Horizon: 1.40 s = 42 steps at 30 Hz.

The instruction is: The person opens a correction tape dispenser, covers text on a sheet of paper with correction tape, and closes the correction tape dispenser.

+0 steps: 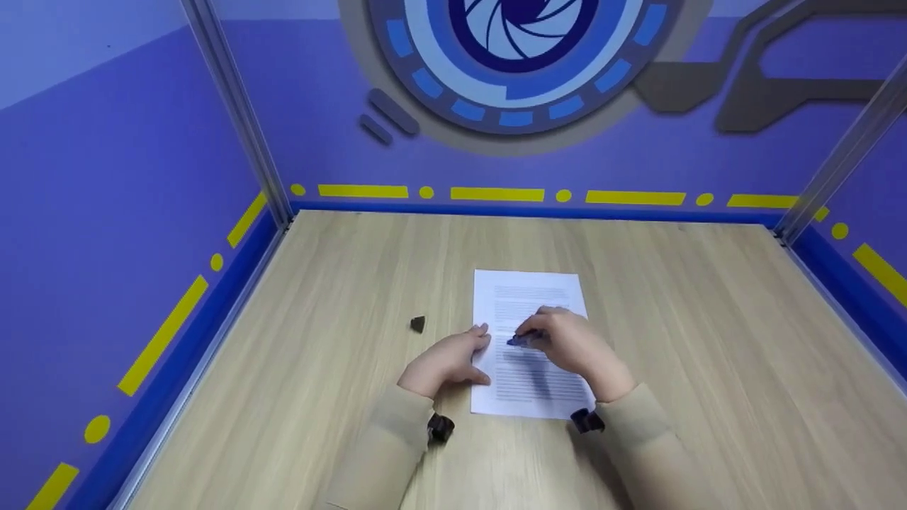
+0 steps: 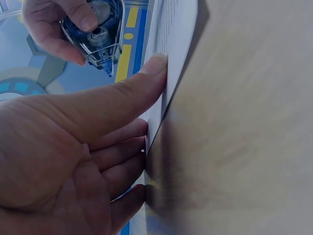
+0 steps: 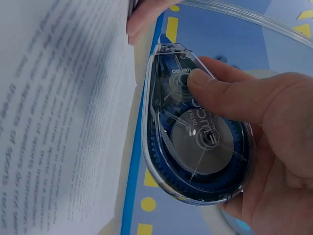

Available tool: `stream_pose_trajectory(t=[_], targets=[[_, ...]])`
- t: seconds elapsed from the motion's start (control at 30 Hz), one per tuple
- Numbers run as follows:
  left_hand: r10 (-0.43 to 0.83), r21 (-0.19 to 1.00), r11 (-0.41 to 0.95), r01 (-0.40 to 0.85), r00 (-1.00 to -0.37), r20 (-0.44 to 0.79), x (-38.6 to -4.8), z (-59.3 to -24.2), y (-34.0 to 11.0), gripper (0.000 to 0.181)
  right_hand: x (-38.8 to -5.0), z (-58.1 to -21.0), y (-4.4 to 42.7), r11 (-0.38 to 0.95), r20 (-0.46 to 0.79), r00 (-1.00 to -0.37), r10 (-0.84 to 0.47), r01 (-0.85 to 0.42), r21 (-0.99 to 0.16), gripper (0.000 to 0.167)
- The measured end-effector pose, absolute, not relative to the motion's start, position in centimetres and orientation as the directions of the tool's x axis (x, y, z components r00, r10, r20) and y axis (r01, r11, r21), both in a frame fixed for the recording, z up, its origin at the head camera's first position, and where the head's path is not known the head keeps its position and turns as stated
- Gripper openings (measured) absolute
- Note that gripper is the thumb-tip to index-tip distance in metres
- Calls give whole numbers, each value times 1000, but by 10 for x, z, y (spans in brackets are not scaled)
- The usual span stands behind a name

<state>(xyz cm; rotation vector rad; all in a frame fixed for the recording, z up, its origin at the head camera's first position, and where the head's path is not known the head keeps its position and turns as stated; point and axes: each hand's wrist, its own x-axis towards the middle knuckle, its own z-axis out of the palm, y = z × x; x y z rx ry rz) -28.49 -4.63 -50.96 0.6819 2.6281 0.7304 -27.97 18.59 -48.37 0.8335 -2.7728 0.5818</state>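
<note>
My right hand [image 1: 577, 347] holds a clear and dark blue correction tape dispenser [image 3: 200, 147] above the printed sheet of paper [image 1: 524, 283]. The thumb lies on the dispenser's flat side, with fingers behind it. Its blue tip points left, over the text lines in the head view; whether it touches the paper I cannot tell. On the sheet's left edge rests my left hand [image 1: 446, 358], thumb and fingers spread apart. In the left wrist view the thumb [image 2: 122, 100] presses on the paper's margin, and the edge lifts slightly off the table.
A small dark wedge-shaped piece [image 1: 418, 324] lies on the wooden table [image 1: 340, 283], left of the sheet. Blue-purple panels [image 1: 142, 177] with yellow marks stand along the back and sides, joined by metal corner posts [image 1: 241, 106].
</note>
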Motion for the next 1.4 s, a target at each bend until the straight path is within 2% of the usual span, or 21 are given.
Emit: stream_pose_trajectory(t=[0.33,0.97,1.4], targets=[[525,534,762,366,-832,-179,-289,-515,-46,80,-281,-497,175,739,308,-790,-530,-608,-288,24],[515,548,761,347,-837,-186,-287,-513,-46,80,-279,-504,168,755,335,-775,-536,-618,-219,27],[519,540,763,354,-834,-186,-290,-515,-46,80,-280,-507,168,740,339,-765,-548,-632,-230,28]])
